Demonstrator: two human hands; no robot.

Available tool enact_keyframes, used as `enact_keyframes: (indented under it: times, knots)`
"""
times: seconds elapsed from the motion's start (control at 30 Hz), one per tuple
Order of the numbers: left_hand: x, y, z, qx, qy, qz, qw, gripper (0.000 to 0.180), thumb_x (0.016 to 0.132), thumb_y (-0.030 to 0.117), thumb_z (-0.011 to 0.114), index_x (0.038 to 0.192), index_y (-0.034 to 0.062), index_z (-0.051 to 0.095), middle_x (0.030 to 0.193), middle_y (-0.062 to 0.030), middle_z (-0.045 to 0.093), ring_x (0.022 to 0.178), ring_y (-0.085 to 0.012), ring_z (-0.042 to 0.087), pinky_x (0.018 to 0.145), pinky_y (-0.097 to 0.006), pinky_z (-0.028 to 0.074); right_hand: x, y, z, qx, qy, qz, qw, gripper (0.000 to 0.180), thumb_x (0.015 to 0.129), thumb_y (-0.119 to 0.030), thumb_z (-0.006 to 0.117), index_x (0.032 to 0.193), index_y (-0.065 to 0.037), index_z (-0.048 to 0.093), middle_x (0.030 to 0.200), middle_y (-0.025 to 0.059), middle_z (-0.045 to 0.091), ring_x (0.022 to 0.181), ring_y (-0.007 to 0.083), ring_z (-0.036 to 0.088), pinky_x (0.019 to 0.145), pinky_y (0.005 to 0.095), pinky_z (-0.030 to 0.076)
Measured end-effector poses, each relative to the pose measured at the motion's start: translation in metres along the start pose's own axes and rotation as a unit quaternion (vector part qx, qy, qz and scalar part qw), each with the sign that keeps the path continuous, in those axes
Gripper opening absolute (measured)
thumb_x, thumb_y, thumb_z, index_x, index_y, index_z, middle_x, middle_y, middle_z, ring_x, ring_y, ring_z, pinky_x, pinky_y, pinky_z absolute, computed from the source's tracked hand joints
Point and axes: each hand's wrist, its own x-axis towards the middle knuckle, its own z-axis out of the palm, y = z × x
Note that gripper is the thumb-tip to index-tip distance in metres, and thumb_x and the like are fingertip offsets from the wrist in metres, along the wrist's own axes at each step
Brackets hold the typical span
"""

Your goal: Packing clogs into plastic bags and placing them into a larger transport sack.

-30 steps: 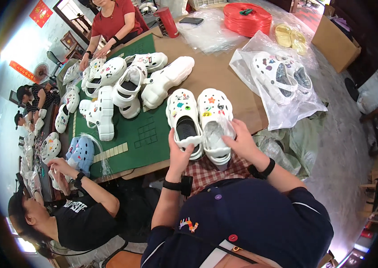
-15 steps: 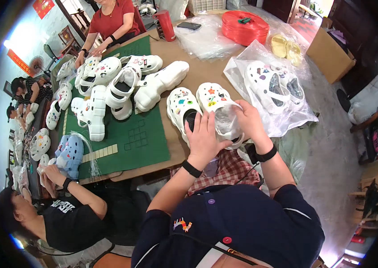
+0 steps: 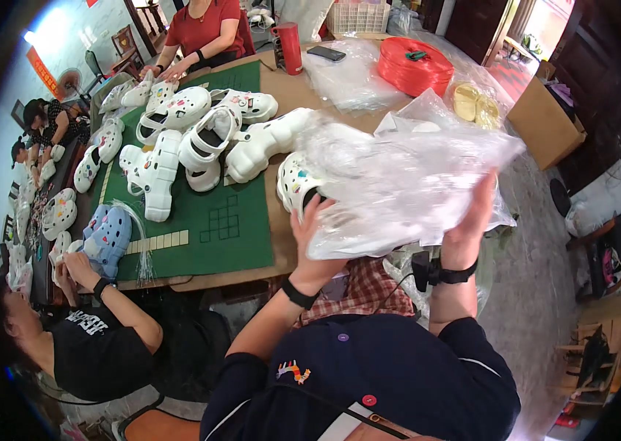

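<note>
Head-worn fisheye — down over both hands

- White clog with black inside and multicoloured charms, centre
- Whitish translucent plastic bag, right of centre
- Light-blue clogs, lower left
- Green mat with dark grid squares, left of centre
- Brown desk, upper centre
- Red coil with green tie, upper right
- Yellow slippers, upper right
- Red-and-white checked cloth, lower centre

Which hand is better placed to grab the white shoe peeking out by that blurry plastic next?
Probably the left hand: its fingertips are close to the white shoe. The right hand is at the other side of the blurry plastic, farther away.
</note>
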Motion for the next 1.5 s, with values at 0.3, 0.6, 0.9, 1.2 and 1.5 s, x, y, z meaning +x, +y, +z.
enact_keyframes:
  times: [0.3, 0.6, 0.9, 1.2, 1.5]
  knots:
    - [0.007, -0.051, -0.114, -0.814, -0.046, -0.249, 0.522, 0.091, 0.092, 0.073, 0.019, 0.141, -0.0016, 0.036, 0.140, -0.0197, 0.046, 0.128, -0.0350, 0.048, 0.102, -0.052, 0.040, -0.008, 0.068, -0.001, -0.007, -0.204, 0.181, 0.962, 0.036, 0.094, -0.028, 0.061, 0.121, -0.006, 0.055, 0.111, 0.0072, 0.065, 0.095, 0.0203, 0.067, 0.076, 0.0317, 0.057]
    - [-0.022, -0.055, -0.122, -0.513, 0.302, -0.314, 0.739, 0.032, 0.093, 0.001, 0.055, 0.123, 0.0002, 0.047, 0.112, -0.0090, 0.058, 0.099, -0.0181, 0.058, 0.086, -0.031, 0.049, -0.021, 0.089, 0.008, -0.081, -0.236, 0.121, 0.961, 0.043, 0.085, -0.023, 0.075, 0.119, -0.003, 0.059, 0.113, 0.0057, 0.065, 0.100, 0.0151, 0.062, 0.086, 0.0311, 0.050]
    - [-0.046, -0.041, -0.156, 0.071, 0.302, -0.154, 0.938, 0.059, 0.081, -0.005, 0.066, 0.134, -0.0009, 0.041, 0.102, -0.0131, 0.049, 0.090, -0.0267, 0.053, 0.081, -0.036, 0.046, -0.040, 0.107, 0.006, -0.496, -0.280, 0.109, 0.814, 0.045, 0.079, -0.009, 0.073, 0.121, -0.001, 0.057, 0.104, 0.0106, 0.066, 0.090, 0.0194, 0.064, 0.081, 0.0327, 0.052]
    - [-0.088, -0.038, -0.145, 0.082, 0.023, -0.261, 0.962, 0.074, 0.077, -0.006, 0.061, 0.144, 0.0022, 0.031, 0.111, -0.0213, 0.049, 0.095, -0.0419, 0.054, 0.080, -0.044, 0.047, -0.063, 0.098, 0.034, -0.507, -0.305, -0.276, 0.757, 0.038, 0.076, -0.005, 0.064, 0.113, -0.001, 0.057, 0.120, 0.0180, 0.056, 0.111, 0.0353, 0.053, 0.097, 0.0444, 0.041]
    - [-0.095, -0.045, -0.176, 0.229, 0.099, -0.254, 0.935, 0.066, 0.066, 0.005, 0.070, 0.129, 0.0076, 0.052, 0.099, -0.0147, 0.055, 0.093, -0.0366, 0.056, 0.077, -0.045, 0.046, -0.077, 0.134, 0.047, -0.620, -0.492, -0.033, 0.610, 0.023, 0.079, -0.017, 0.067, 0.099, -0.005, 0.064, 0.094, 0.0131, 0.063, 0.094, 0.0303, 0.060, 0.080, 0.0416, 0.049]
